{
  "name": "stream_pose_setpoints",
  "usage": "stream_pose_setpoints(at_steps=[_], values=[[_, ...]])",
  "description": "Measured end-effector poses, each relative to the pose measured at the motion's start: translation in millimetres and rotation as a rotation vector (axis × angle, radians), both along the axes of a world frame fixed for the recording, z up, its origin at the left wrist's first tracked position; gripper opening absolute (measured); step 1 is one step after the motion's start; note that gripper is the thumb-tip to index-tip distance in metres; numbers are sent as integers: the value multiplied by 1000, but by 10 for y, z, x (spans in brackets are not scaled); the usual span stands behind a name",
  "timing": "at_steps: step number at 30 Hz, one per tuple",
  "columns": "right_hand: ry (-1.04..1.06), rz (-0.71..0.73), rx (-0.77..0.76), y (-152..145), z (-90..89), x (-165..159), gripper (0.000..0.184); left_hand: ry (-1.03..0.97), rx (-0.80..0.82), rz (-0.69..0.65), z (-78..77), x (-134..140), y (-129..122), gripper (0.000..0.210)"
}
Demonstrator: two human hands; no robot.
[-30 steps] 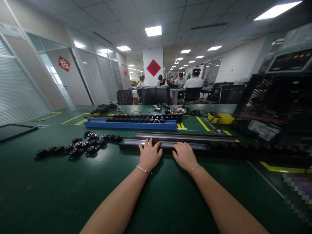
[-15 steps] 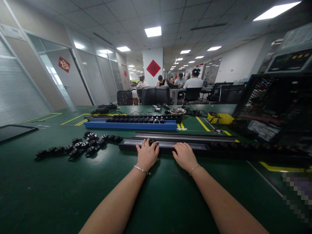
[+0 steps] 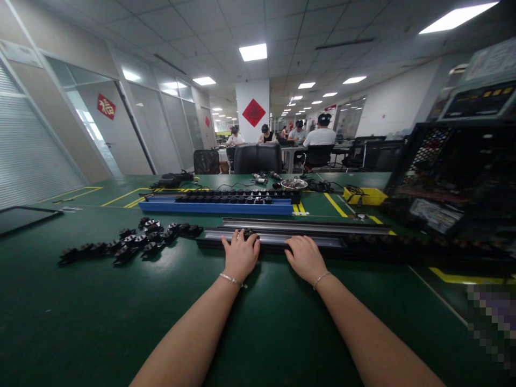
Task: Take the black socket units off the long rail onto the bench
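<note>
A long black channel rail (image 3: 278,238) with a shiny inner face lies across the green table. My left hand (image 3: 241,257) reaches over its left portion, fingers bent and slightly apart around a small black part (image 3: 249,233) in the channel. The fingers partly cover this part. My right hand (image 3: 305,259) is farther right, its curled fingers on the rail's near edge, gripping it. Several small black parts (image 3: 151,236) lie loose to the left of the rail.
Behind is another dark rail (image 3: 310,226), then a blue rail (image 3: 217,207) with black parts along it. A metal bowl (image 3: 294,184) and yellow bin (image 3: 365,196) stand farther back. An open computer case (image 3: 455,177) is at right. People sit in the background.
My left hand has shifted slightly left along the rail, and the small black part near its fingers shows a little farther left. My right hand stays in place.
</note>
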State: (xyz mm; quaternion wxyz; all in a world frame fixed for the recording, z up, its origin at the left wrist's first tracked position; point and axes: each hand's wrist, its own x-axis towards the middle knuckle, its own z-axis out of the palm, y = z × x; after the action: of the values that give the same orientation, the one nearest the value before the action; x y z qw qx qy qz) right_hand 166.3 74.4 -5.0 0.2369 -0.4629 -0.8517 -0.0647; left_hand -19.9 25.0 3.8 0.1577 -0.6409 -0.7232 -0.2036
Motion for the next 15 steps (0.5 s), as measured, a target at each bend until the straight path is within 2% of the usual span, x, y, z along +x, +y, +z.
stream_pose_setpoints(at_steps=[15], values=[[-7, 18, -2, 6, 9, 9, 16, -40, -29, 58, 33, -95, 2, 38]])
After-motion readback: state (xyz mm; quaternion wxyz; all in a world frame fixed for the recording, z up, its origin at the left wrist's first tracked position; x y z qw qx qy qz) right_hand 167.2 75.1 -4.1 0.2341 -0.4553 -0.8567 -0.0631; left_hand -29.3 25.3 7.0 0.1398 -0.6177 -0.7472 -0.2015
